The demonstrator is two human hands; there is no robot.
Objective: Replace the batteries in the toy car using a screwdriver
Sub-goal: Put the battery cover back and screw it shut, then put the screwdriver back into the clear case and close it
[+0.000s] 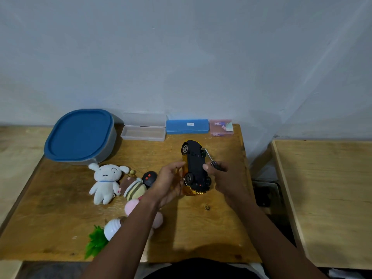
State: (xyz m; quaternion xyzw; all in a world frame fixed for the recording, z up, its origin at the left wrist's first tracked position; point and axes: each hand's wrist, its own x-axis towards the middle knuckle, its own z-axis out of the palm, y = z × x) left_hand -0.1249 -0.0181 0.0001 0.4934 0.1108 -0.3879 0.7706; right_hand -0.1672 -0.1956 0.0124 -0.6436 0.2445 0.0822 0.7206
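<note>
While toy car (195,166) sat belly-up between hands above table (60,218), left hand (171,179) cupped yellow side, fingers curled; right hand (224,178) pinched screwdriver (210,158) handle, thumb on chassis. Car's long axis ran away from person; shaft beside far-right wheel.

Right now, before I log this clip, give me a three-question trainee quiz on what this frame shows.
1. True or false: the left hand holds the toy car with its black underside turned toward the camera.
2. Which hand holds the screwdriver? A: left hand. B: right hand.
3. Fill in: the clear case has its lid ____ (open or shut).
Key: 1 true; 2 B; 3 open.
</note>
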